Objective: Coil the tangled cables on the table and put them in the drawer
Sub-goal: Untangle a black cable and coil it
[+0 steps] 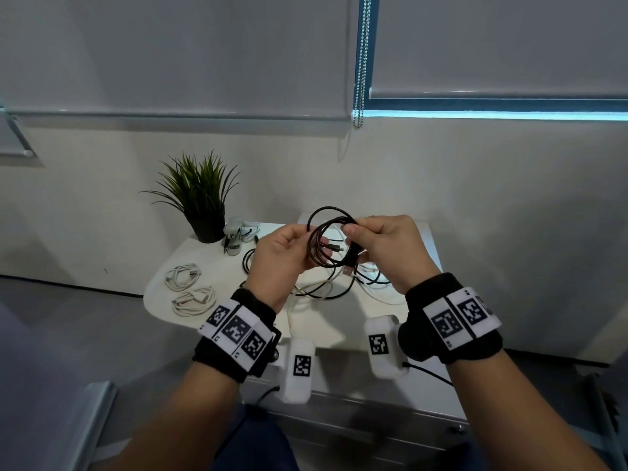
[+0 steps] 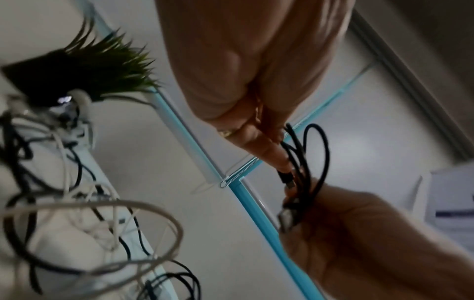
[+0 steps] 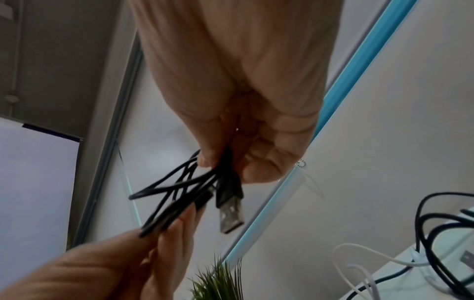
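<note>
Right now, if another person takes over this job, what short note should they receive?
Left hand and right hand: both grip the black cable, coiled in loops above the table.
Done: two white coils lie at the table's left edge.
Left: finish this coil, untangle the black and white pile under the hands, coil each, put all in the drawer. The drawer's state is not clear.

Drawer front blurred, hidden behind arms
</note>
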Demonstrator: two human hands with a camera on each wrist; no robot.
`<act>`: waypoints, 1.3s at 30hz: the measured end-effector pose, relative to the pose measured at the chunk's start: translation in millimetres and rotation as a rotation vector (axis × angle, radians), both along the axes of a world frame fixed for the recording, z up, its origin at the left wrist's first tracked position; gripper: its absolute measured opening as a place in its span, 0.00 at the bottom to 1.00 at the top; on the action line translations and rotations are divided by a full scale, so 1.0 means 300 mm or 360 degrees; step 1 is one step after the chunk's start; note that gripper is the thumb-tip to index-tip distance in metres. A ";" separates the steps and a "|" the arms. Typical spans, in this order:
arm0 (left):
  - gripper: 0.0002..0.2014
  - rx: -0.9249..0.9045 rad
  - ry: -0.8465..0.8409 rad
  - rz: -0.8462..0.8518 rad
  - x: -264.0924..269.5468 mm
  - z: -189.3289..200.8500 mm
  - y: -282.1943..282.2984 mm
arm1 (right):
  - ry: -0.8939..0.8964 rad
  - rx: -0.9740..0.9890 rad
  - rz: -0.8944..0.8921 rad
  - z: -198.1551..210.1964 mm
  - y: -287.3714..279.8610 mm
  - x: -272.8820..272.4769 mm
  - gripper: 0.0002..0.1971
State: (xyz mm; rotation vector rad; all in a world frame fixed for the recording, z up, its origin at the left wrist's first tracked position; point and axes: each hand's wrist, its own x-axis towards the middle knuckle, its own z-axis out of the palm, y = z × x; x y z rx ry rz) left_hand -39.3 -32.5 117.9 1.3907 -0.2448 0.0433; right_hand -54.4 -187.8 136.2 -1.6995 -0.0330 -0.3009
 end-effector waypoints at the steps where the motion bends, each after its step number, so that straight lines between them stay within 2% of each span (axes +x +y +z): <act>1: 0.07 -0.0043 0.0034 -0.0028 -0.005 -0.001 -0.003 | -0.0005 -0.0052 -0.0018 -0.001 0.001 -0.002 0.11; 5: 0.11 -0.0218 0.0188 -0.0134 -0.013 0.013 -0.002 | -0.0054 -0.0146 -0.0135 -0.014 0.001 0.002 0.11; 8: 0.05 -0.0253 0.0241 -0.0250 -0.022 0.031 -0.007 | -0.0076 -0.0122 -0.0197 -0.019 0.002 0.006 0.10; 12: 0.14 -0.0172 0.0197 -0.0201 -0.017 0.037 -0.017 | -0.0098 -0.0073 -0.0174 -0.010 0.009 -0.003 0.07; 16: 0.05 -0.0247 0.0162 -0.0079 0.003 0.034 -0.024 | -0.0114 -0.0029 -0.0175 0.009 -0.001 -0.007 0.05; 19: 0.07 -0.0100 0.0058 -0.0022 0.013 0.023 -0.015 | -0.0161 -0.0044 -0.0204 0.021 -0.021 -0.007 0.08; 22: 0.08 0.0282 -0.0148 0.0188 0.026 0.008 0.002 | -0.0167 -0.0004 -0.0185 0.021 -0.031 -0.010 0.11; 24: 0.07 0.0348 -0.0167 0.0247 0.031 0.005 0.006 | -0.0144 0.0006 -0.0146 0.013 -0.029 -0.010 0.11; 27: 0.06 0.0143 -0.0038 0.0258 0.033 0.013 -0.007 | -0.0079 -0.0026 -0.0063 -0.002 -0.022 -0.008 0.10; 31: 0.06 -0.0204 0.0143 0.0098 0.020 0.025 -0.026 | -0.0050 -0.0088 -0.0085 -0.017 -0.011 -0.005 0.11; 36: 0.04 -0.0203 0.0188 -0.0038 -0.001 0.024 -0.031 | -0.0100 -0.0123 -0.0184 -0.036 -0.013 0.015 0.12; 39: 0.09 -0.0149 0.0160 -0.0037 -0.001 0.027 -0.032 | -0.0134 -0.0107 -0.0217 -0.040 -0.008 0.018 0.12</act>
